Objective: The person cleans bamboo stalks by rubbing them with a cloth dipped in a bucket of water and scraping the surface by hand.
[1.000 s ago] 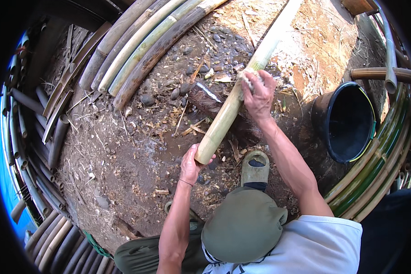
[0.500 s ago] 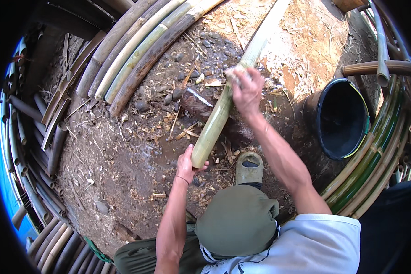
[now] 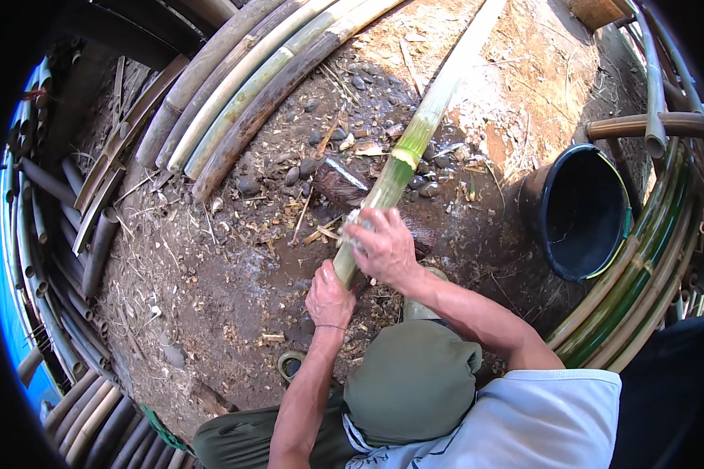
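Observation:
A long pale-green bamboo pole (image 3: 429, 125) runs from near my knees away to the upper right, with a greener ring at one joint. It lies across a short dark log (image 3: 340, 181) on the ground. My left hand (image 3: 330, 295) is closed around the pole's near end, which it mostly hides. Just beyond it, my right hand (image 3: 385, 246) presses a whitish, rough-looking wad (image 3: 353, 231) against the pole. The wad looks like a scrubbing pad, but my fingers cover much of it. The pole's surface looks wet.
A black bucket (image 3: 587, 211) stands at the right, beside green bamboo poles (image 3: 637, 293). More poles (image 3: 246, 98) lie at the upper left, and others are stacked along the left side (image 3: 55, 289). Stones (image 3: 248, 185) and wood chips litter the dirt floor.
My right hand has slid down the pole with the wad, toward my left hand. The left hand has shifted slightly up and now wraps over the pole's end. The greener joint is uncovered.

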A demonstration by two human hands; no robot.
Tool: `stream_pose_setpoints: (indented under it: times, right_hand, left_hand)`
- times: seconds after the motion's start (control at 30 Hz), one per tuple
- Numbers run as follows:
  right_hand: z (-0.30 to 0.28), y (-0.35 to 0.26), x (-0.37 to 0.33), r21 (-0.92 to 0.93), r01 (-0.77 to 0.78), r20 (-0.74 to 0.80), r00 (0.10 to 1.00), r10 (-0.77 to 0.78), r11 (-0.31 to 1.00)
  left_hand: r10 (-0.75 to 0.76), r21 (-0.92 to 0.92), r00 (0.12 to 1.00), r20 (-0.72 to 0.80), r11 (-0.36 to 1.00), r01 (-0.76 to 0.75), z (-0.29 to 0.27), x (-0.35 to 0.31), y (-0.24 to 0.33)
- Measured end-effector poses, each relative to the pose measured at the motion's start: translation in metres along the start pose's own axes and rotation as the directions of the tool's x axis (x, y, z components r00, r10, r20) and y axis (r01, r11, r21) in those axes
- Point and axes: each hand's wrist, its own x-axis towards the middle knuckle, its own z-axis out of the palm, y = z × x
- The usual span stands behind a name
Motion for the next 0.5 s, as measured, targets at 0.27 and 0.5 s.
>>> stream_pose_setpoints:
  times: [0.27, 0.5]
  right_hand:
    - [-0.010, 0.089, 0.069, -0.235, -0.283, -0.239, 0.944, 0.227, 0.930]
    - [0.006, 0.039, 0.005, -0.130, 0.079, -0.188, 0.977, -0.103, 0.988]
  left_hand:
    - [0.152, -0.475, 0.918, 0.366, 0.879, 0.045, -0.006, 0.030, -0.027]
    - [0.274, -0.619, 0.558, 0.783, 0.258, 0.742, -0.013, 0.037, -0.064]
